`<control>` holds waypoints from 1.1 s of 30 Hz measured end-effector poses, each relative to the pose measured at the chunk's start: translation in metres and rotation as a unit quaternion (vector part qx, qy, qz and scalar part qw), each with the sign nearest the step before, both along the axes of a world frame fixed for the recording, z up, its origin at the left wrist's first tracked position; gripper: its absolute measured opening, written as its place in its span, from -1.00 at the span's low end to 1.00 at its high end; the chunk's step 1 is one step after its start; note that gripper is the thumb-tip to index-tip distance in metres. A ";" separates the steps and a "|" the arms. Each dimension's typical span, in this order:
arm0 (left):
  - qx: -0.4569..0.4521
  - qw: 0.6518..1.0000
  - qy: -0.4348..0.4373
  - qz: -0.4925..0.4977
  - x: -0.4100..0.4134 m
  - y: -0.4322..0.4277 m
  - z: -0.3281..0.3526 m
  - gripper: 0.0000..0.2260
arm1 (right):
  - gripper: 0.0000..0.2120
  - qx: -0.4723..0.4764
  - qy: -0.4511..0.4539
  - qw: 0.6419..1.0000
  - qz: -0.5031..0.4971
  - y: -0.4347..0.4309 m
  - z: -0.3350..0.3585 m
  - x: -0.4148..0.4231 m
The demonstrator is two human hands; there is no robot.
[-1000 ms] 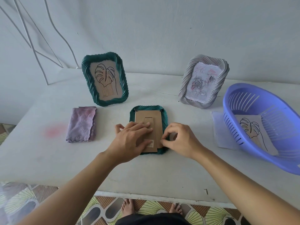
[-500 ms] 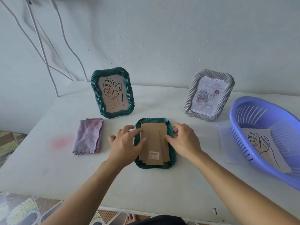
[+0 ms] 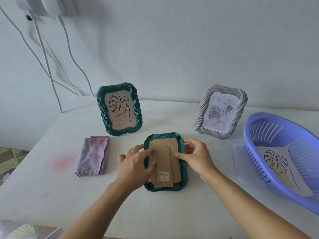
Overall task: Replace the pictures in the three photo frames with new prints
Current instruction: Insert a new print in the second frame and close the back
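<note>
A green ribbed photo frame (image 3: 183, 171) lies face down at the table's middle, its brown cardboard back (image 3: 164, 152) with a folded stand and barcode sticker facing up. My left hand (image 3: 134, 163) rests at its left edge, fingers lying flat on the cardboard. My right hand (image 3: 195, 156) holds the right rim, thumb on the cardboard and fingers curled over the edge. Behind stand a second green frame (image 3: 119, 109) with a leaf drawing and a grey frame (image 3: 221, 111) with a rose picture. A leaf print (image 3: 279, 163) lies in the purple basket (image 3: 259, 135).
A folded purple cloth (image 3: 92, 156) lies left of the face-down frame, beside a pink stain (image 3: 62, 162). A white sheet (image 3: 239, 161) pokes out under the basket. White cables (image 3: 43, 49) hang on the wall at the back left. The white table (image 3: 172, 213) ends near me.
Both hands have slid from the lower part of the cardboard back out to the frame's left and right edges. The camera has tilted up, so everything sits lower in view.
</note>
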State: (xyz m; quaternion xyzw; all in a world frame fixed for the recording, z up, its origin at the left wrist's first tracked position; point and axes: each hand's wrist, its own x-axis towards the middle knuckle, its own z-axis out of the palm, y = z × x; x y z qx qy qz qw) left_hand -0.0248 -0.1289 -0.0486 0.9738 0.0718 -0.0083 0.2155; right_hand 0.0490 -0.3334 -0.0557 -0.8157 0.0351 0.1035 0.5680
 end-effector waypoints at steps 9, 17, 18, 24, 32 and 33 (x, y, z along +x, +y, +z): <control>0.006 0.999 -0.032 -0.021 -0.004 -0.009 0.014 -0.60 | -0.60 0.057 -0.022 0.998 -0.001 0.005 0.008 -0.012; -0.105 0.993 0.014 -0.049 -0.016 -0.030 0.048 -0.44 | -0.76 0.117 -0.110 0.987 0.014 0.012 0.031 -0.028; -0.112 0.992 0.021 -0.054 -0.018 -0.031 0.053 -0.36 | -0.78 0.125 -0.112 0.986 0.017 0.013 0.033 -0.030; -0.172 0.984 -0.005 -0.037 -0.023 -0.029 0.068 -0.51 | -0.73 0.118 -0.120 0.984 0.058 0.014 0.040 -0.033; -0.160 0.985 -0.061 -0.030 -0.027 -0.015 0.095 -0.56 | -0.68 0.038 -0.108 0.983 0.145 0.023 0.038 -0.020; -0.140 0.987 -0.081 -0.024 -0.026 -0.011 0.097 -0.62 | -0.67 0.038 -0.101 0.982 0.152 0.026 0.038 -0.019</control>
